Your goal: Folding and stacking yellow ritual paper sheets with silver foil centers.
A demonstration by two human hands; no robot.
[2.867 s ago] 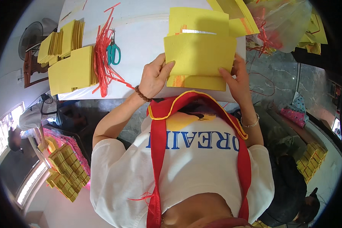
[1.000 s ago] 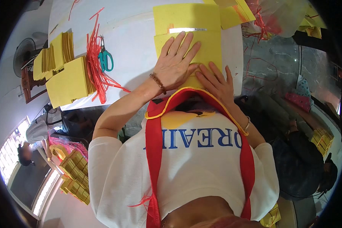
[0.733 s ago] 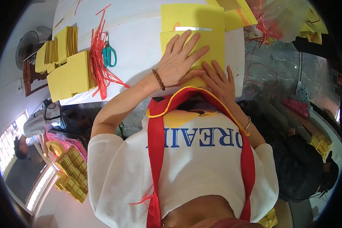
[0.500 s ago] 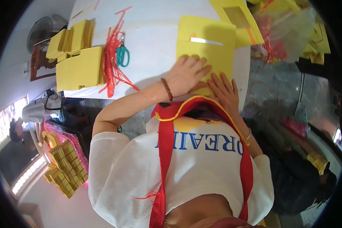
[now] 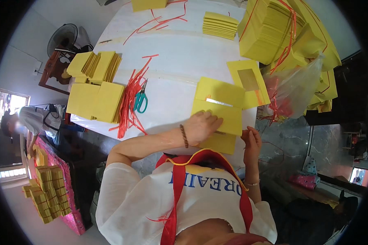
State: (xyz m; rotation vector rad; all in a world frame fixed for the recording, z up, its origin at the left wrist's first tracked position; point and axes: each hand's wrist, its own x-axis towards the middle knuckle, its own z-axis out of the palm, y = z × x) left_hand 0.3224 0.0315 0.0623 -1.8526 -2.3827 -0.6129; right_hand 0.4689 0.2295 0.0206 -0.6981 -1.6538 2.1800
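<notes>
The left hand lies flat on a folded yellow paper sheet at the near edge of the white worktop, its fingers spread and pressing down rather than clamped on anything. The right hand sits just beside the sheet's right corner at the worktop's edge; its fingers are curled close together near the paper, though whether they pinch it I cannot tell. Just beyond the sheet lies another yellow sheet with a brownish patch, partly overlapped by it. To the left, green-handled scissors rest among a bundle of red strings, and further left sit fanned stacks of yellow paper. On the right, a clear plastic bag sags against a tall tied pile of yellow paper. At the far side lies a small neat stack. Off the worktop, at far left, another person bends over.
</notes>
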